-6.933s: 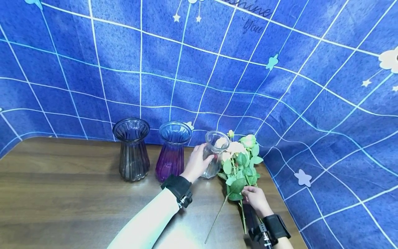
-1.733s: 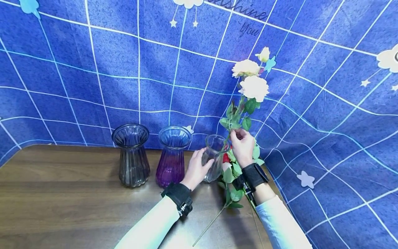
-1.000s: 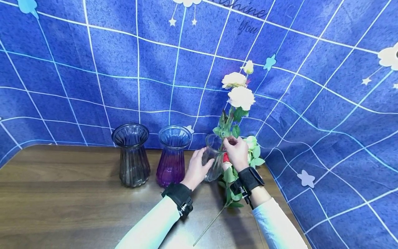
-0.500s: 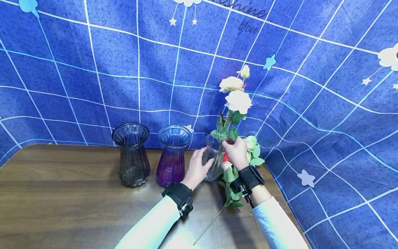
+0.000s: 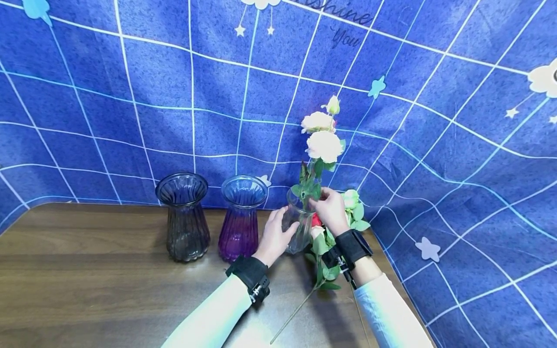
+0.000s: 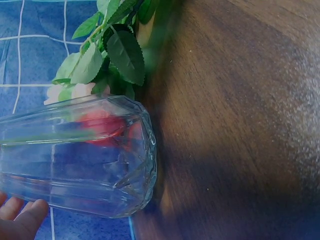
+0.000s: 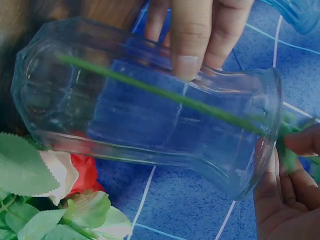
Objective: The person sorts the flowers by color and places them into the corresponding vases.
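On the wooden table [image 5: 109, 290], right of 2 tinted vases [image 5: 238, 227], the white flower spray [image 5: 324, 147] stands in the clear vase [image 5: 299, 237]. The left hand [image 5: 274, 238], fingers half curled, grips that vase; the right hand [image 5: 332, 213] pinches the stem [image 7: 165, 93] near the rim.

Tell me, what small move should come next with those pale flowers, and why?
Probably the right hand should let go of the green stem, letting it lean in the clear vase: through the glass, the stem's tip shows near the base, its leaves are at the rim, and the left hand holds the vase, which should help keep it steady.
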Available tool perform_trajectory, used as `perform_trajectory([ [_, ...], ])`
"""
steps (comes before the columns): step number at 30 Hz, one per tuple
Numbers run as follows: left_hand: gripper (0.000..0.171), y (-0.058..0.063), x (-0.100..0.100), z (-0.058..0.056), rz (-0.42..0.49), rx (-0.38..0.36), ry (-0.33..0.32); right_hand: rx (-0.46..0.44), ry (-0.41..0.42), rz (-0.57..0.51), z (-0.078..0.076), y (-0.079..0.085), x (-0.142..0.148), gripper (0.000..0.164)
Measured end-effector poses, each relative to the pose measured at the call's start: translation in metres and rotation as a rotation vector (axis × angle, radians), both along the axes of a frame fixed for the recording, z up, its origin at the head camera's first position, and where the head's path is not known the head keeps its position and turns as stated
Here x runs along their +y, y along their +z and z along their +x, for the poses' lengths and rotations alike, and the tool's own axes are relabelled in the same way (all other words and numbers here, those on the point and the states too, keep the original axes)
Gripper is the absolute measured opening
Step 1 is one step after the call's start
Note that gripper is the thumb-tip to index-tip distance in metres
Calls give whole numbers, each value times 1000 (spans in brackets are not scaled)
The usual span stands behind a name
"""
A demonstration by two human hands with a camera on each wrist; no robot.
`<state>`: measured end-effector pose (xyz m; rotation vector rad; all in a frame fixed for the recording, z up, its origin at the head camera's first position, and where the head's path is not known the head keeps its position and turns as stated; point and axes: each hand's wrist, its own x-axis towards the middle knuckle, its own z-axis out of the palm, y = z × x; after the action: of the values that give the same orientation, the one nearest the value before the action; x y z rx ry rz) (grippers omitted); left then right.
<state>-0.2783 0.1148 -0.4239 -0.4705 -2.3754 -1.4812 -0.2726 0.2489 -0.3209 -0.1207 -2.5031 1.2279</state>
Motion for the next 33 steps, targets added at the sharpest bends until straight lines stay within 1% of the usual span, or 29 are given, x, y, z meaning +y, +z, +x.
perform_trajectory([
  [5, 52, 2, 0, 1, 6, 0, -4, -18, -9, -15, -1, 0, 0, 24],
  [13, 52, 1, 0, 1, 9, -9, -4, -9, -18, -37, 0, 0, 1, 23],
  [21, 53, 0, 0, 1, 7, -25, 1, -41, -23, -60, 5, 3, 1, 26],
  [27, 52, -1, -1, 2, 21, -25, -10, -9, -56, -50, 11, 3, 6, 29],
  [31, 52, -1, 0, 1, 35, -25, -17, 34, -80, -76, 14, 1, 11, 29],
  [33, 52, -1, 0, 0, 40, -23, -17, 48, -73, -113, 15, -1, 14, 30],
])
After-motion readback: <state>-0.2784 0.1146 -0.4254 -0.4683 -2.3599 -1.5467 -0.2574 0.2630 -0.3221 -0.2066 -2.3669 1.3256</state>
